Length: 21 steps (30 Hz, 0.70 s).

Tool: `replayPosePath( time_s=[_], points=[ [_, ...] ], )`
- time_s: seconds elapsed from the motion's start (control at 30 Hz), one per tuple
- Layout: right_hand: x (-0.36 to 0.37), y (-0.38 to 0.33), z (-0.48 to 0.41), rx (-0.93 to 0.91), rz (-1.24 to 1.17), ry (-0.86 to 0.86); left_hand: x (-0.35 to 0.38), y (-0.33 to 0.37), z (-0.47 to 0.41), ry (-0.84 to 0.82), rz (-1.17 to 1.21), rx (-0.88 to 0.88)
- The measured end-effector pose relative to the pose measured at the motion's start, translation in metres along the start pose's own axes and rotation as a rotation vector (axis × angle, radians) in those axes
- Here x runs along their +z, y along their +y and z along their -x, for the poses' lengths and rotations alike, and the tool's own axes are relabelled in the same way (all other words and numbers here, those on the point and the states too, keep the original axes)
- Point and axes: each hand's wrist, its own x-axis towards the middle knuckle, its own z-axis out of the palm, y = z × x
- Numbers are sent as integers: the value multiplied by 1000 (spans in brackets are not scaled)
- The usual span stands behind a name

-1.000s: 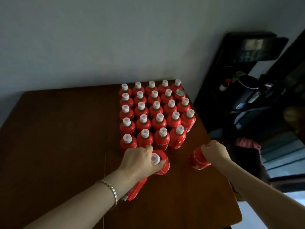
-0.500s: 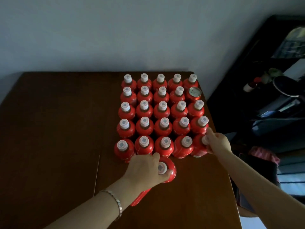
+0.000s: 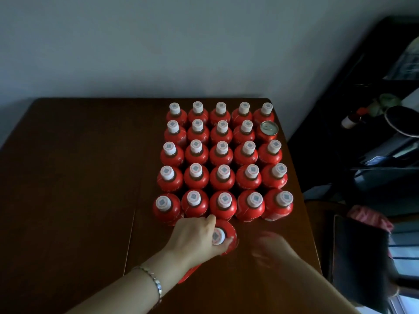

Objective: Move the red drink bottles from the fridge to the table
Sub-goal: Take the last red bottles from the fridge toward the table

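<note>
The right hand [image 3: 269, 243] has let go of the bottle [image 3: 277, 206] now closing the near row's right end; it is blurred, fingers unreadable. The left hand [image 3: 195, 239] grips two bottles [image 3: 223, 234] on the table [image 3: 68, 200], starting another row

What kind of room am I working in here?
Likely a home room, perhaps a dining corner: a dark wooden table against a plain wall, with a cluttered dark shelf unit to its right.
</note>
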Motion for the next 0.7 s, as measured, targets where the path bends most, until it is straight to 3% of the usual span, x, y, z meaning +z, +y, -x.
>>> replayPosePath(
  time_s=[0.1,0.17,0.3,0.47,0.6,0.7],
  points=[
    [36,12,10,-510,498,-143,1,-4,2,-53,-43,-8],
    [54,17,11,-621,738,-54,1,-5,5,-66,-72,9],
    [82,28,10,-627,737,71,1,-19,14,-71,-38,-12],
    [117,36,5,-531,513,183,6,-60,38,-33,131,-284],
    [132,39,-2,-491,510,241,33,-78,55,105,365,-351],
    [140,39,-1,-387,476,216,53,-87,62,116,498,-579]
  ],
)
